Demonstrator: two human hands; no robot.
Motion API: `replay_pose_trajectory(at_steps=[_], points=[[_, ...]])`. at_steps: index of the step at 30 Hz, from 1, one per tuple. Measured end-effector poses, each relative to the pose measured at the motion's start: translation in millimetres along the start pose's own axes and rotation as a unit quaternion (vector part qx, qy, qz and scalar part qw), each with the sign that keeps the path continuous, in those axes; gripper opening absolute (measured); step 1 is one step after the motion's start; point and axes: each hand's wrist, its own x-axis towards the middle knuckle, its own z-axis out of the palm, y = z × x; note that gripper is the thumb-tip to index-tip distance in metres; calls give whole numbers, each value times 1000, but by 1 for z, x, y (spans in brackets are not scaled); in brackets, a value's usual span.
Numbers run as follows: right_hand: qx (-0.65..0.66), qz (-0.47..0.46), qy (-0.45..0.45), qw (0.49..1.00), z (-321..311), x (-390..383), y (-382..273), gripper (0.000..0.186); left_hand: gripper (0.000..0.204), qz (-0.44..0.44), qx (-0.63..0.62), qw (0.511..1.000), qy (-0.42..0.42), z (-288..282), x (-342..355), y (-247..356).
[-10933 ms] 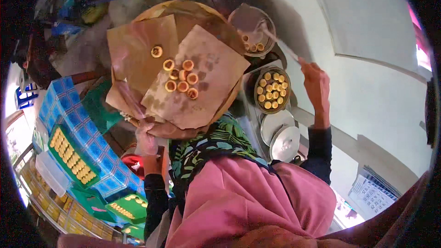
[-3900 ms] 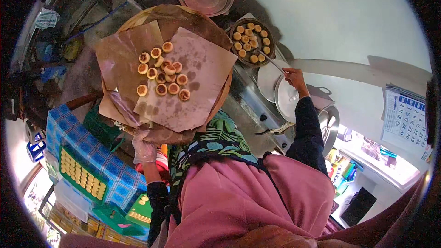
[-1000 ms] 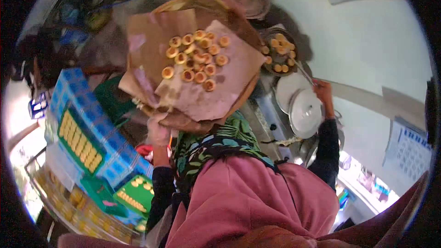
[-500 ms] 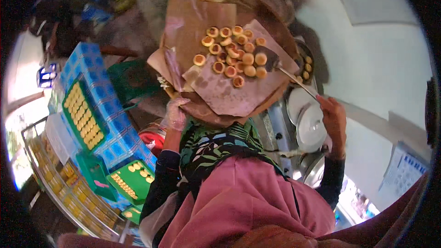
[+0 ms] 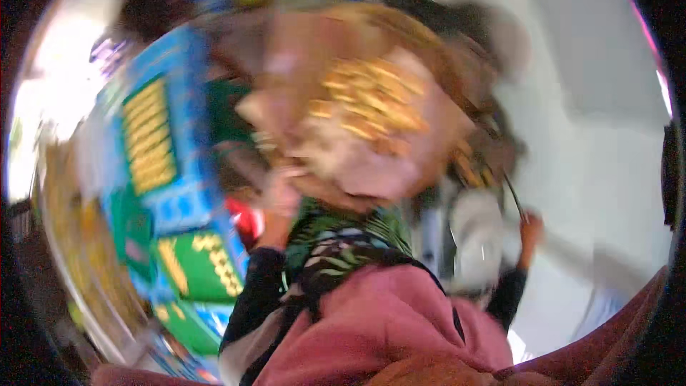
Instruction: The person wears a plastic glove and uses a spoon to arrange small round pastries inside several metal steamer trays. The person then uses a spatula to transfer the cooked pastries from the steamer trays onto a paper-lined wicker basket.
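Observation:
Motion blur covers most of the view. My left hand (image 5: pixel 283 191), in a clear glove, is closed on the near left rim of a round basket tray (image 5: pixel 411 25). Brown paper (image 5: pixel 304 43) lines the tray, and a heap of small round golden pastries (image 5: pixel 375 100) lies on the paper. Over on the right, my right hand (image 5: pixel 530 226) is closed round the thin handle of a spatula (image 5: pixel 513 193). Its blade end is smeared, close to a pan of pastries (image 5: pixel 468 164) beside the tray.
At left, a table with a blue checked cloth (image 5: pixel 189 136) bears a green tray (image 5: pixel 171 146) of pale pieces in rows. Another green tray (image 5: pixel 204 289) lies nearer. Round metal lids (image 5: pixel 477 236) stand between the tray and my right arm. A pale wall (image 5: pixel 593 164) rises at right.
My right hand has moved the spatula off the pastries on the paper, rightward and nearer, to beside the pan. The whole view has swung, blurring everything. My left hand keeps its hold on the tray.

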Motion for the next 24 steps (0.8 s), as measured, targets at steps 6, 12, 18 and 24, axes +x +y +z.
replay_pose_trajectory(at_steps=[6,12,18,24], points=[[95,236,-209,944,-107,92,-70,18,22,-19,-37,999,-14,-29,9,-7],[61,229,-248,939,-102,31,-105,16,26,26,16,999,21,-41,-6,-3],[82,191,-246,947,-93,47,-114,17,24,355,323,877,26,-55,-6,11],[390,275,-228,849,-36,2,-68,15,26,304,200,932,17,-34,-5,-1]])
